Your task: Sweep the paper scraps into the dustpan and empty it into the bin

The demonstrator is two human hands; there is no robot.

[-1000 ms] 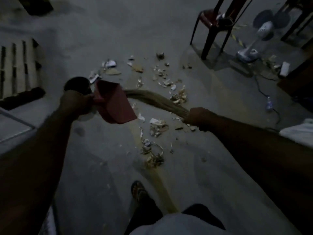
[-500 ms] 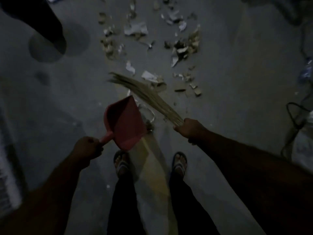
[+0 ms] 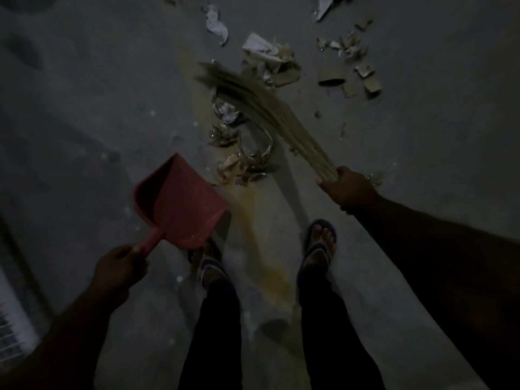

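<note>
A dim concrete floor (image 3: 84, 108) is seen from above, crossed by a yellowish stripe (image 3: 250, 209). A straw broom (image 3: 264, 108) is gripped at its base by the right hand (image 3: 347, 188), its bristles laid among paper scraps (image 3: 244, 161). A red dustpan (image 3: 180, 204), empty, is held by its handle in the closed left hand (image 3: 119, 267), above a sandalled foot (image 3: 209, 266).

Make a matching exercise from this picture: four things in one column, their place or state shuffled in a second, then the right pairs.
Things:
1. dustpan
2. broom
3. paper scraps
4. sandals

States:
A. held by the right hand
B. lying on the floor
C. held by the left hand, empty
D. worn on the feet

Pairs: 1-C, 2-A, 3-B, 4-D
</note>
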